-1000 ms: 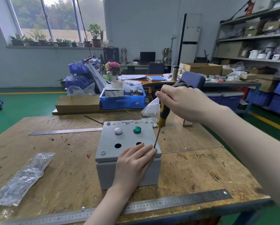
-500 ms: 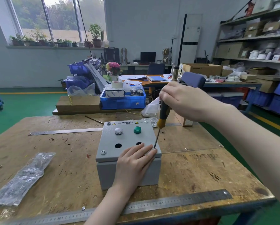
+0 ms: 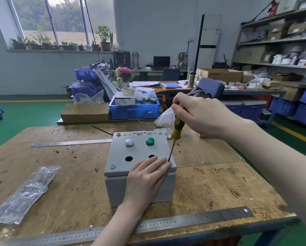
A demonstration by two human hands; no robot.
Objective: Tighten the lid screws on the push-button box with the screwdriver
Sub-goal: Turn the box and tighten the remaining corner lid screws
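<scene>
A crinkly plastic bag (image 3: 22, 194) lies flat on the wooden table (image 3: 210, 185); I cannot tell what is inside. The grey push-button box (image 3: 139, 167) sits in the middle. The left hand (image 3: 147, 176) presses flat on its lid, fingers straight. The right hand (image 3: 200, 115) wraps round the screwdriver (image 3: 175, 134), which leans down and left onto the near right corner screw (image 3: 167, 162), beside the left fingertips.

Two bare forearms and hands of a person, seen from a head-worn camera.

The left hand (image 3: 147, 176) enters from 6 o'clock on a slim bare forearm; the right hand (image 3: 200, 115) enters from 3 o'clock on a bare forearm that looks much broader near the frame edge. No sleeves, gloves, rings, watch or wristbands show on either arm. Fingernails appear short and unpainted.
</scene>
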